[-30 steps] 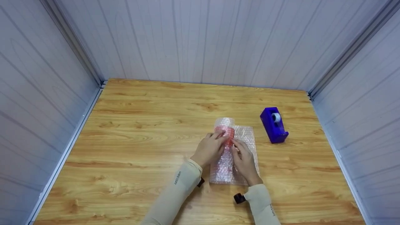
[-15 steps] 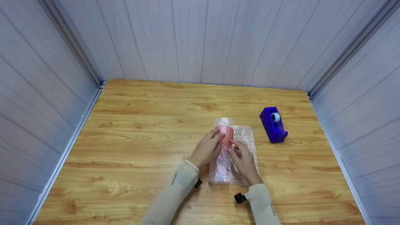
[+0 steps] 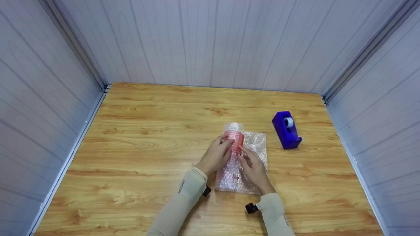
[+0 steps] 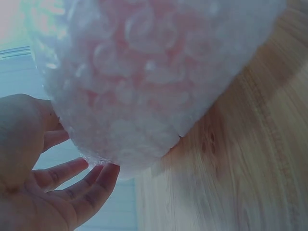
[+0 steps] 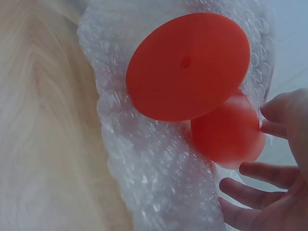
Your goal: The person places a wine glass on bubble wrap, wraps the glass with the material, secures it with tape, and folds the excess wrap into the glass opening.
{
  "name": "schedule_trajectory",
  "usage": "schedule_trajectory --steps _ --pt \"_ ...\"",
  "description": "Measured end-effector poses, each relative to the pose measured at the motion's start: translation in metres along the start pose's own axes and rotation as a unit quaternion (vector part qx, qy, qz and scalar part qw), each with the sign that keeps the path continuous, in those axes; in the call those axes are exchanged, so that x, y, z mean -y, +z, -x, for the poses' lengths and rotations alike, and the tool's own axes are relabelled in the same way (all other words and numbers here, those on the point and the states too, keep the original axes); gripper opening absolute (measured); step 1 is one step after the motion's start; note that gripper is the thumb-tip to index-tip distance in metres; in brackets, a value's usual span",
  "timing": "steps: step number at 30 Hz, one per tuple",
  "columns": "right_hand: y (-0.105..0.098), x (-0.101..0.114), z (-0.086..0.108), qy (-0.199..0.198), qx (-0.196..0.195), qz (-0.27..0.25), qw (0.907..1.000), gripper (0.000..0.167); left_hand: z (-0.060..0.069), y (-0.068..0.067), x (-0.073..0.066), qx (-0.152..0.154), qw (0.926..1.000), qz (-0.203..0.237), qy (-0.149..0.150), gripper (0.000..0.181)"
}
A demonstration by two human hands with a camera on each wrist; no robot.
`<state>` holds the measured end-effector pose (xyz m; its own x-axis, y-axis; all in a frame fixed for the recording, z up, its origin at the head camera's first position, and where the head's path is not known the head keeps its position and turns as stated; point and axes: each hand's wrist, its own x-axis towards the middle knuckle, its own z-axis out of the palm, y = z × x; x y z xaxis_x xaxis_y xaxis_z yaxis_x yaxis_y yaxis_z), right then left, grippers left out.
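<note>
A red goblet (image 5: 187,67), with a flat round foot and a rounded bowl, lies on its side in clear bubble wrap (image 3: 256,141). The wrap curves over its left side and top, and part of the sheet lies flat to the right. My left hand (image 3: 215,155) curls its fingers round the left side of the wrapped roll; in the left wrist view, fingertips (image 4: 108,175) hold the wrap's edge. At the right side of the roll, my right hand (image 3: 256,168) holds the goblet's bowl between thumb and fingers. In the head view the wrap and hands partly hide the goblet.
A blue tape dispenser (image 3: 287,131) with a roll of tape stands to the right of the wrap. The wooden tabletop (image 3: 147,131) is bounded by pale panel walls (image 3: 197,42) at the back and both sides.
The wrapped roll has shifted slightly left, along with the wrap's near left corner. My left hand has drawn a little left and the right hand has followed the roll slightly.
</note>
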<state>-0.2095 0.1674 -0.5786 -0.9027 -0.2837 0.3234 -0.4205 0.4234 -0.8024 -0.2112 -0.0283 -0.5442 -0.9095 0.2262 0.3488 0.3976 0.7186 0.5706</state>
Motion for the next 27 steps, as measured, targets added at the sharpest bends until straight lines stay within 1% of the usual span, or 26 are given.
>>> schedule_trajectory --steps 2,5,7,9,13,16,18,20,23,27 --pt "0.0 0.0 0.0 0.003 0.002 0.01 0.9999 0.041 -0.001 0.0 0.0 0.0 1.0 -0.002 0.0 0.034" --pt "-0.002 -0.001 0.001 0.003 0.005 0.014 0.9999 0.041 -0.001 0.001 0.0 -0.001 0.9998 -0.014 0.013 0.034" --pt "-0.003 -0.003 0.001 -0.004 0.003 0.018 0.9998 0.041 -0.002 0.001 -0.001 0.0 0.9994 -0.024 0.024 0.034" --pt "-0.005 -0.004 0.001 -0.018 -0.001 0.027 0.9995 0.041 -0.002 0.002 -0.002 0.007 0.9989 -0.037 0.027 0.035" --pt "-0.009 -0.006 0.0 -0.032 -0.006 0.032 0.999 0.04 -0.003 0.002 -0.005 0.033 0.9979 -0.055 0.008 0.039" --pt "-0.01 -0.005 -0.001 -0.021 0.0 0.018 0.9996 0.038 -0.004 0.002 -0.007 0.045 0.9968 -0.066 -0.003 0.041" --pt "-0.011 -0.006 -0.001 -0.016 0.002 0.015 0.9998 0.038 -0.005 0.002 -0.008 0.046 0.9962 -0.073 0.0 0.04" --pt "-0.012 -0.006 -0.001 -0.014 0.003 0.017 0.9998 0.038 -0.006 0.002 -0.008 0.046 0.9963 -0.073 0.009 0.04" --pt "-0.013 -0.007 0.0 -0.017 0.002 0.02 0.9997 0.038 -0.006 0.003 -0.007 0.046 0.997 -0.06 0.016 0.042" --pt "-0.014 -0.008 0.0 -0.015 0.002 0.02 0.9997 0.039 -0.007 0.004 -0.008 0.052 0.9976 -0.045 0.009 0.044"
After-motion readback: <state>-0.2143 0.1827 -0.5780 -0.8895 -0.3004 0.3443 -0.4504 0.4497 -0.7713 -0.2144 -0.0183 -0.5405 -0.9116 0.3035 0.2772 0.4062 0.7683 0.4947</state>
